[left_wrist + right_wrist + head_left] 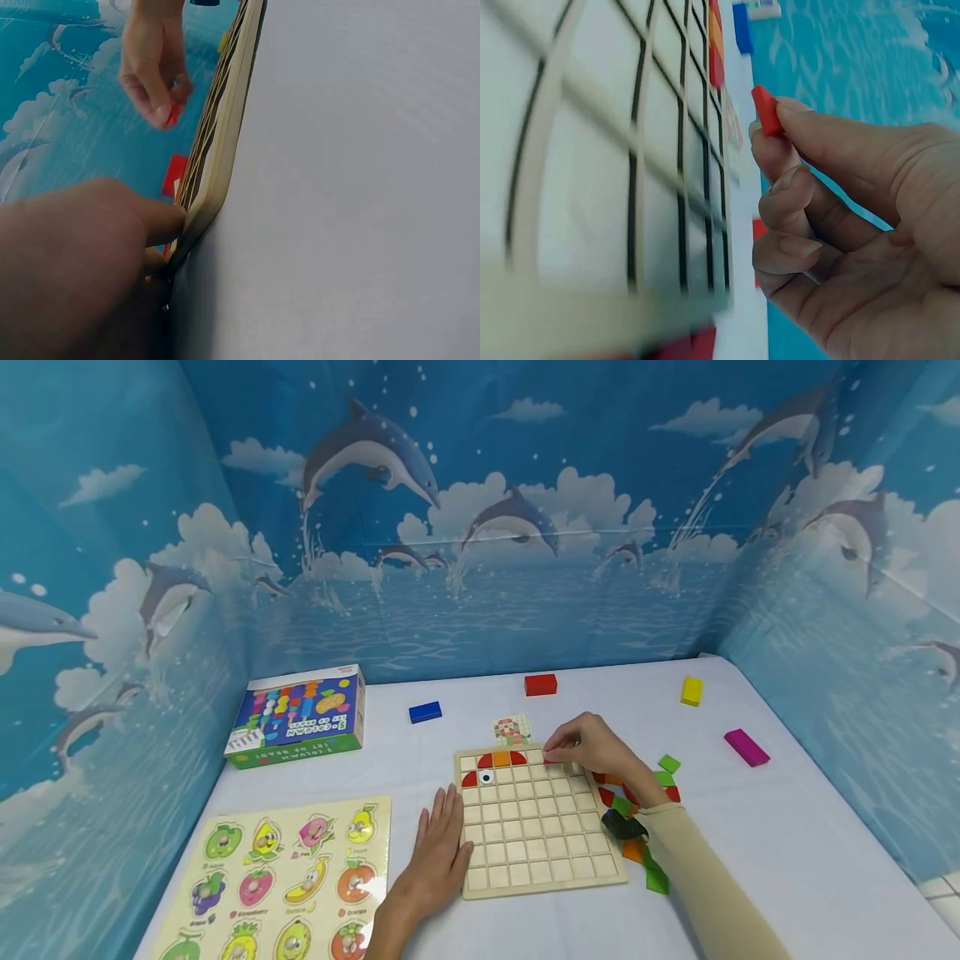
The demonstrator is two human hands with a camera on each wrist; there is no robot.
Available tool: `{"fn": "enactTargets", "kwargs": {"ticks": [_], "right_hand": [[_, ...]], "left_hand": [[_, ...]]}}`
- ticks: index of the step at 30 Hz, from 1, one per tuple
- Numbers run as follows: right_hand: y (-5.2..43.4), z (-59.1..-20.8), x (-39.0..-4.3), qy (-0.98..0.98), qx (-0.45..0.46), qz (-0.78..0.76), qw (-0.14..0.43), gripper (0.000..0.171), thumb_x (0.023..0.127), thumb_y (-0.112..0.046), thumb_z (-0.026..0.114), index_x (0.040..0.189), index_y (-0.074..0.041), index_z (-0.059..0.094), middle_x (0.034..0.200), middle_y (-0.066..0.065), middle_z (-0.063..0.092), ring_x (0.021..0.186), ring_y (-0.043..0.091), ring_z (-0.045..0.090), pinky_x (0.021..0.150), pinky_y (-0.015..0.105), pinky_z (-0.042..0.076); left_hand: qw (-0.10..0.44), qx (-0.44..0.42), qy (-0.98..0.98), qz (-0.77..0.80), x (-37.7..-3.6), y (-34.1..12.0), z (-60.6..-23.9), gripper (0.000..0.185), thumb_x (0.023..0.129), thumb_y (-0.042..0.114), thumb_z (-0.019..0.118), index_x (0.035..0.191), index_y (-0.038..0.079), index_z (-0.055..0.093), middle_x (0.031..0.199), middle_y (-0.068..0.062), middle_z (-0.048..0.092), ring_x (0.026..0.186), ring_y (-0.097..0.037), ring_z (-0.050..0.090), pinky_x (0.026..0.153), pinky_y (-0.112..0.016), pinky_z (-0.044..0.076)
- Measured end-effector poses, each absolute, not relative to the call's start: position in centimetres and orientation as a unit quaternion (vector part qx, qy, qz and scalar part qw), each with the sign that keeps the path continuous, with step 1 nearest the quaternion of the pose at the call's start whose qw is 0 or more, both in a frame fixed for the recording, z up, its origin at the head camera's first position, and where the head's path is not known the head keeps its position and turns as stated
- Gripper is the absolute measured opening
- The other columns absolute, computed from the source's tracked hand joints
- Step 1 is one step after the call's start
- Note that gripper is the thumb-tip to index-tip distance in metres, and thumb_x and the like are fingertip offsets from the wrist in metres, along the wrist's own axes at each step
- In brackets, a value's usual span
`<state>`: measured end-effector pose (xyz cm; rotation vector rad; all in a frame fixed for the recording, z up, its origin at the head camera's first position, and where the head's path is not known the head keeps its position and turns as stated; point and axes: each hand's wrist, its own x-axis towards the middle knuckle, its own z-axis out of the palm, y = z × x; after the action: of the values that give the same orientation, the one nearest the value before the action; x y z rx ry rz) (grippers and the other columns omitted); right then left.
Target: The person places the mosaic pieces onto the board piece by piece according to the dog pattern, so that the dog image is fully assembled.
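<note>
A wooden grid board (536, 847) lies on the white table, with red and orange tiles (501, 758) and an eye tile in its top-left squares. My right hand (581, 745) hovers over the board's top row and pinches a small red tile (765, 109) between thumb and forefinger; the same red tile (173, 115) shows in the left wrist view. My left hand (438, 852) lies flat with straight fingers against the board's left edge (217, 161). Loose red, orange and green tiles (637, 827) lie to the right of the board, partly under my right forearm.
A fruit puzzle (288, 881) lies at the front left and a toy box (298, 714) behind it. A blue block (425, 712), red block (541, 684), yellow block (692, 691) and magenta block (746, 747) are scattered at the back. A pattern card (512, 729) sits above the board.
</note>
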<state>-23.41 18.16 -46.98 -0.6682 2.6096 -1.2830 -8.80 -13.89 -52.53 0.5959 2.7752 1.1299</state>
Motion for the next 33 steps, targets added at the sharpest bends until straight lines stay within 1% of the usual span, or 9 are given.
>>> {"fn": "enactTargets", "kwargs": {"ticks": [2, 5, 8, 9, 12, 20, 27, 31, 33], "right_hand": [[17.2, -47.0, -23.2, 0.864, -0.23, -0.439, 0.085, 0.007, 0.095, -0.005, 0.082, 0.1, 0.0, 0.085, 0.096, 0.007, 0.082, 0.082, 0.015, 0.072, 0.068, 0.027, 0.058], [15.7, -47.2, -22.9, 0.856, -0.241, -0.45, 0.089, 0.008, 0.096, -0.004, 0.081, 0.1, -0.001, 0.086, 0.096, 0.007, 0.083, 0.081, 0.017, 0.073, 0.067, 0.026, 0.058], [14.4, -47.6, -22.8, 0.845, -0.265, -0.457, 0.085, 0.007, 0.095, -0.004, 0.081, 0.1, -0.001, 0.086, 0.094, 0.007, 0.083, 0.077, 0.023, 0.074, 0.063, 0.025, 0.056], [14.0, -47.8, -22.8, 0.842, -0.273, -0.457, 0.081, 0.006, 0.095, -0.004, 0.081, 0.099, -0.002, 0.086, 0.093, 0.006, 0.083, 0.076, 0.024, 0.074, 0.062, 0.025, 0.055], [13.0, -48.2, -22.8, 0.836, -0.296, -0.458, 0.069, 0.005, 0.095, -0.002, 0.082, 0.096, -0.002, 0.086, 0.09, 0.006, 0.082, 0.073, 0.028, 0.074, 0.061, 0.025, 0.056], [11.4, -48.9, -22.7, 0.839, -0.31, -0.445, 0.047, 0.005, 0.092, 0.002, 0.083, 0.089, -0.001, 0.086, 0.085, 0.008, 0.08, 0.074, 0.015, 0.071, 0.065, 0.025, 0.058], [11.2, -49.1, -22.6, 0.846, -0.313, -0.43, 0.034, 0.005, 0.091, 0.001, 0.084, 0.087, 0.001, 0.085, 0.083, 0.005, 0.078, 0.073, 0.012, 0.068, 0.064, 0.026, 0.058], [11.1, -48.9, -22.6, 0.851, -0.308, -0.423, 0.043, 0.004, 0.091, 0.0, 0.084, 0.087, 0.002, 0.085, 0.082, 0.004, 0.077, 0.074, 0.012, 0.067, 0.065, 0.026, 0.057], [11.0, -48.7, -22.6, 0.855, -0.301, -0.419, 0.05, 0.004, 0.091, -0.001, 0.085, 0.088, 0.002, 0.086, 0.082, 0.004, 0.077, 0.074, 0.012, 0.067, 0.065, 0.025, 0.057]], "left_hand": [[0.038, 0.197, 0.91, 0.363, -8.8, -13.9, -52.8, 0.071, 0.114, 0.022, 0.05, 0.17, -0.005, 0.017, 0.18, -0.02, 0.009, 0.167, -0.04, 0.001, 0.127, -0.026, -0.021], [0.033, 0.196, 0.915, 0.351, -8.9, -13.9, -53.2, 0.071, 0.114, 0.024, 0.051, 0.17, -0.003, 0.017, 0.181, -0.017, 0.008, 0.167, -0.037, 0.001, 0.124, -0.02, -0.023], [0.04, 0.192, 0.917, 0.346, -9.0, -13.9, -53.5, 0.071, 0.114, 0.024, 0.051, 0.171, -0.002, 0.016, 0.181, -0.015, 0.006, 0.168, -0.033, -0.002, 0.123, -0.019, -0.024], [0.046, 0.187, 0.921, 0.339, -9.1, -13.9, -53.6, 0.072, 0.114, 0.025, 0.051, 0.171, 0.0, 0.015, 0.181, -0.012, 0.005, 0.168, -0.03, -0.003, 0.123, -0.019, -0.024], [0.057, 0.181, 0.923, 0.335, -9.2, -14.0, -53.7, 0.072, 0.115, 0.027, 0.05, 0.172, 0.001, 0.014, 0.182, -0.01, 0.003, 0.168, -0.028, -0.005, 0.123, -0.019, -0.024], [0.064, 0.181, 0.92, 0.341, -9.2, -13.9, -53.4, 0.072, 0.115, 0.028, 0.048, 0.172, 0.003, 0.012, 0.182, -0.008, 0.0, 0.167, -0.024, -0.008, 0.123, -0.019, -0.024], [0.055, 0.183, 0.921, 0.34, -9.2, -13.8, -53.5, 0.072, 0.115, 0.026, 0.049, 0.172, 0.001, 0.013, 0.182, -0.01, 0.002, 0.168, -0.027, -0.005, 0.123, -0.018, -0.024], [0.047, 0.184, 0.922, 0.338, -9.2, -13.9, -53.5, 0.071, 0.114, 0.025, 0.05, 0.171, 0.0, 0.015, 0.181, -0.012, 0.004, 0.168, -0.03, -0.003, 0.122, -0.018, -0.024], [0.048, 0.185, 0.92, 0.341, -9.1, -13.9, -53.3, 0.071, 0.115, 0.024, 0.05, 0.171, -0.001, 0.015, 0.181, -0.013, 0.005, 0.168, -0.032, -0.002, 0.124, -0.02, -0.023]]}}
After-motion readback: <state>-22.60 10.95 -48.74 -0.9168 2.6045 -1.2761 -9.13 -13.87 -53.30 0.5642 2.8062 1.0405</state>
